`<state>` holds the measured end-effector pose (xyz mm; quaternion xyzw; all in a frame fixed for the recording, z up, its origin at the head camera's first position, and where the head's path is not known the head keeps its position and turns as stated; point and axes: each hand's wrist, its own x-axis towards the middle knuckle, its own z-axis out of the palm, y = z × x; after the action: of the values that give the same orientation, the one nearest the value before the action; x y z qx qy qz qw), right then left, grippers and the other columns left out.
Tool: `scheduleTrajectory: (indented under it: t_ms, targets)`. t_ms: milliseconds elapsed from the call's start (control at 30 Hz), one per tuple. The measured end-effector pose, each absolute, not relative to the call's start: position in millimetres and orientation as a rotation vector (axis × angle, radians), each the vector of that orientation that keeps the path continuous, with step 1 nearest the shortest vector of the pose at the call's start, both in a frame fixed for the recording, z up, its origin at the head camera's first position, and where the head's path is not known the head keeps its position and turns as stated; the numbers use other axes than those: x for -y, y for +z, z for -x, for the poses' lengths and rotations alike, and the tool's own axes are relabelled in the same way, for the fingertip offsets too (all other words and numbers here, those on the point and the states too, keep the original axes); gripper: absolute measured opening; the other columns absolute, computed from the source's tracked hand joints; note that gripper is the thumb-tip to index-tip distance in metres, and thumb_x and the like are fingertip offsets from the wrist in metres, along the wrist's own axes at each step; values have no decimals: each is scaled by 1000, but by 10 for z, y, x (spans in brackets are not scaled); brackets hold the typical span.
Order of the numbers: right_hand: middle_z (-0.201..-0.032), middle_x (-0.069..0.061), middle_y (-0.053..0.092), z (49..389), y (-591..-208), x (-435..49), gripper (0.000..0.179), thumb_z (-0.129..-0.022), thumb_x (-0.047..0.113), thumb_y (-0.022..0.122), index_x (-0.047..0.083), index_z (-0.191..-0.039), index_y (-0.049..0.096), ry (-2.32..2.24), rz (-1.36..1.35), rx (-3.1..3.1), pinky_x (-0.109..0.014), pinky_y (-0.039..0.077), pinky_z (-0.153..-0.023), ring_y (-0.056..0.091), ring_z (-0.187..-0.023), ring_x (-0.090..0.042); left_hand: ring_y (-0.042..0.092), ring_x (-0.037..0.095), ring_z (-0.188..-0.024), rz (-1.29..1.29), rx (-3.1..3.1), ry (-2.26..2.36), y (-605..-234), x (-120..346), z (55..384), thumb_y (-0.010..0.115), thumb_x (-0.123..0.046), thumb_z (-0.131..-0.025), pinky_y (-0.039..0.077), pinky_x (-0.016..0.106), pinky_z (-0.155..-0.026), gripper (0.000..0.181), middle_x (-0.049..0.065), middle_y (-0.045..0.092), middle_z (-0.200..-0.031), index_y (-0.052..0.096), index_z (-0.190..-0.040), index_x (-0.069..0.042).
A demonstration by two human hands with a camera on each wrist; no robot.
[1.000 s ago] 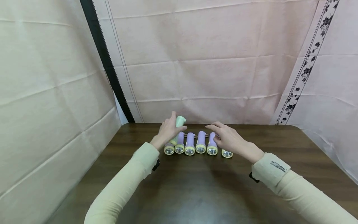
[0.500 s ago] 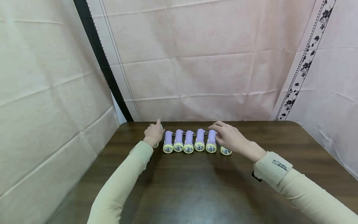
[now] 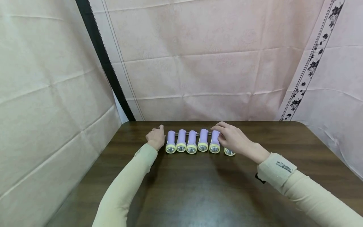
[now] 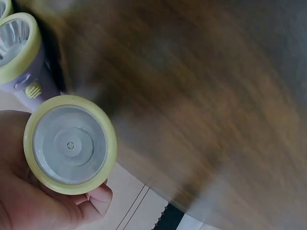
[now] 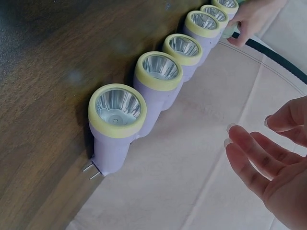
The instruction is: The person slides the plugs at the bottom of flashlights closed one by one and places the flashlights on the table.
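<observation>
My left hand (image 3: 156,137) grips a flashlight at the left end of a row; in the head view the hand covers it. The left wrist view shows its yellow rim and round lens (image 4: 70,143) facing the camera, fingers wrapped round the body behind. A bit of its pale green body (image 5: 230,30) shows in the right wrist view. Beside it lie several purple flashlights (image 3: 191,138) with yellow heads, lenses toward me. My right hand (image 3: 233,138) hovers over the right end, fingers loosely bent, holding nothing. It partly covers the rightmost purple flashlight (image 5: 115,124).
Two metal plug prongs (image 5: 91,170) stick out of the rightmost flashlight's tail. The row lies near the far edge of a dark wooden table (image 3: 181,189). Pale cloth (image 3: 198,63) hangs behind the table and along its left side.
My left hand has carried the green flashlight from over the row's left end leftward and down beside the purple ones. The right hand has stayed nearly in place.
</observation>
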<state>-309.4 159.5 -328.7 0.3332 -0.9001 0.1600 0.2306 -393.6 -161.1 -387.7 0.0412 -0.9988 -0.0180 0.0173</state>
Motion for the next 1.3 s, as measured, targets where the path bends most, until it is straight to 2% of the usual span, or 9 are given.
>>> scheduleTrajectory:
  t_ms: [267, 433, 500, 667, 767, 867, 1100, 1300]
  targets:
    - [-111, -3, 66, 3057, -3293, -1615, 35, -83, 0, 57, 11, -114, 68, 444, -909, 2513, -24, 38, -55, 49, -67, -10, 60, 44, -104, -123, 3124, -113, -3989, 1586, 3933, 48, -32, -100, 52, 53, -74, 45, 27, 55, -120, 34, -140, -15]
    - [-109, -3, 66, 3054, -3300, -1661, 34, -82, 0, 59, 12, -112, 68, 426, -897, 2491, -27, 41, -59, 53, -72, -12, 59, 44, -104, -101, 3117, -123, -3951, 1550, 3937, 37, -31, -103, 51, 54, -76, 44, 27, 53, -122, 30, -144, -15]
    - [-108, -3, 66, 3051, -3298, -1680, 34, -82, 0, 59, 12, -112, 68, 424, -895, 2486, -28, 42, -59, 54, -73, -13, 56, 44, -108, -87, 3104, -98, -3913, 1515, 3943, 34, -29, -104, 50, 55, -80, 44, 27, 50, -125, 29, -145, -15]
    - [-108, -3, 67, 3030, -3295, -1706, 34, -82, -1, 58, 12, -111, 68, 432, -901, 2470, -27, 40, -58, 53, -72, -12, 52, 42, -114, 126, 2958, 0, -3813, 1348, 3953, 48, -20, -98, 48, 53, -90, 38, 26, 52, -123, 45, -132, -4]
    - [-108, -3, 67, 3020, -3301, -1692, 33, -82, -1, 58, 12, -111, 68, 439, -915, 2464, -26, 39, -57, 52, -69, -12, 60, 40, -105, 237, 2933, -16, -3790, 1220, 3939, 52, -14, -94, 54, 48, -83, 33, 26, 58, -114, 52, -123, 3]
    - [-109, -4, 67, 3013, -3310, -1666, 33, -83, -1, 58, 11, -111, 68, 444, -929, 2468, -26, 40, -57, 52, -69, -12, 64, 37, -101, 213, 2993, -66, -3797, 1124, 3927, 48, -12, -95, 56, 46, -78, 32, 26, 62, -110, 52, -122, 5]
    - [-104, -2, 67, 3001, -3332, -1677, 34, -81, -2, 58, 9, -111, 69, 420, -922, 2473, -26, 41, -57, 55, -70, -11, 66, 35, -102, 85, 3090, -184, -3841, 1066, 3960, 44, -14, -97, 56, 45, -76, 37, 23, 65, -111, 42, -130, 3]
    - [-105, -3, 66, 3010, -3354, -1711, 35, -81, -1, 56, 7, -113, 69, 419, -929, 2495, -24, 40, -57, 55, -71, -11, 67, 36, -99, 85, 3044, -251, -3845, 1100, 3980, 53, -12, -91, 55, 46, -74, 36, 24, 66, -108, 44, -124, 0]
